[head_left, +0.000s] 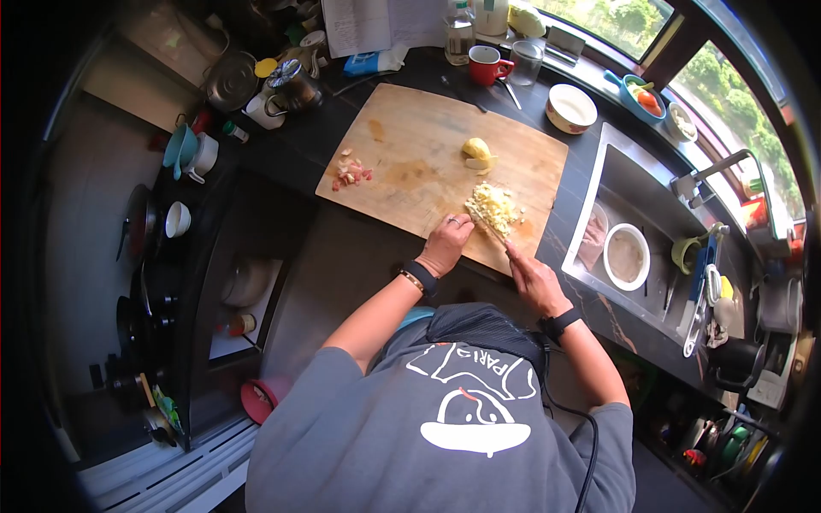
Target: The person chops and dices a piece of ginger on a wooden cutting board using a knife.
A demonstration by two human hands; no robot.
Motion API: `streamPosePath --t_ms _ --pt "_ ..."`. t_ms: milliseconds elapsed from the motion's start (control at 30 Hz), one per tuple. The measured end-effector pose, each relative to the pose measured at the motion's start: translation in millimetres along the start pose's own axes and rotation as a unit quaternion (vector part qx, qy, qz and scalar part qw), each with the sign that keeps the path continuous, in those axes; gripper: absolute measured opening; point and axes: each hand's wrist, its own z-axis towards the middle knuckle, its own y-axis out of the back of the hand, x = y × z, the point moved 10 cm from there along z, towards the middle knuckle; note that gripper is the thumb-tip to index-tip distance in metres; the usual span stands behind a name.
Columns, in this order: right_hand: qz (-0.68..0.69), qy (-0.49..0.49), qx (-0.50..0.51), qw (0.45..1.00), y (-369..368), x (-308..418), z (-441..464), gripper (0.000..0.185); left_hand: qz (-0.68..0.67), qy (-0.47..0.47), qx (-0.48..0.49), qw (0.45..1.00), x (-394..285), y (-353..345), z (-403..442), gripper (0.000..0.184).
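My right hand (534,278) is closed round the handle of a knife (489,229), whose blade lies along the near side of a pile of chopped pale yellow pieces (494,205). My left hand (449,239) has its fingers drawn together at the near edge of the wooden cutting board (419,154), close to the blade's far end; whether it pinches the blade or food is too small to tell. Behind the pile sits a yellow, partly cut piece of food (476,150). Small reddish-pink pieces (351,172) lie at the board's left side.
The sink (633,184) on the right holds a white bowl (627,256). Behind the board stand a red mug (486,65), a glass (527,61) and a patterned bowl (571,109). A metal pot (293,85) is at the back left.
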Motion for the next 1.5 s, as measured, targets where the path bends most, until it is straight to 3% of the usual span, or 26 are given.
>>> streamPosePath --t_ms 100,200,267,300,367,400,533,667,900,967,1233,1300,1333,1367,1433,1500 --pt "0.01 -0.004 -0.051 0.999 19 -2 3 0.051 -0.012 0.007 0.011 1.0 2 -10 14 0.012" --pt "-0.013 -0.022 -0.061 0.998 39 4 1 0.049 -0.097 0.038 -0.039 0.994 6 8 26 0.009" --pt "-0.043 -0.04 -0.055 0.997 41 4 -1 0.049 -0.073 0.116 -0.015 0.99 17 19 34 0.026" --pt "-0.073 -0.018 -0.083 0.994 46 9 -2 0.05 -0.074 0.113 -0.012 0.991 10 22 39 0.026" --pt "-0.105 0.004 -0.112 0.988 50 16 -3 0.051 -0.054 0.114 -0.069 0.99 0 36 47 0.051" --pt "-0.128 0.01 -0.133 0.983 51 18 -3 0.052 -0.04 0.123 -0.017 0.991 6 10 43 0.081" --pt "-0.19 0.031 -0.161 0.968 56 23 -3 0.053 0.004 0.122 0.041 0.992 -13 -25 46 0.102" --pt "-0.241 0.041 -0.15 0.958 65 21 -11 0.05 0.009 0.17 0.053 0.984 -2 -39 48 0.102" --pt "-0.219 0.044 -0.177 0.959 65 23 -7 0.041 -0.004 0.092 0.076 0.993 -25 -39 58 0.101" --pt "-0.211 0.041 -0.181 0.96 68 23 -8 0.039 0.003 0.155 0.097 0.983 -7 -46 56 0.101" --pt "-0.144 0.013 -0.227 0.963 112 3 -56 0.044 0.032 0.173 0.074 0.982 46 -45 54 0.092" --pt "-0.11 -0.013 -0.181 0.977 112 -4 -61 0.044 0.039 0.198 0.066 0.977 58 -40 54 0.085" --pt "-0.074 -0.04 -0.137 0.987 105 -11 -61 0.043 0.078 0.156 -0.007 0.985 49 -20 61 0.062" --pt "-0.073 -0.041 -0.137 0.987 101 -11 -60 0.043 0.078 0.156 -0.006 0.985 53 -15 66 0.062" --pt "0.024 -0.015 -0.086 0.996 78 -5 -51 0.038 -0.029 0.113 0.003 0.993 60 -12 84 0.04" --pt "0.06 -0.068 0.003 0.996 52 -5 -39 0.029 -0.004 0.104 -0.024 0.994 64 -4 97 0.033"
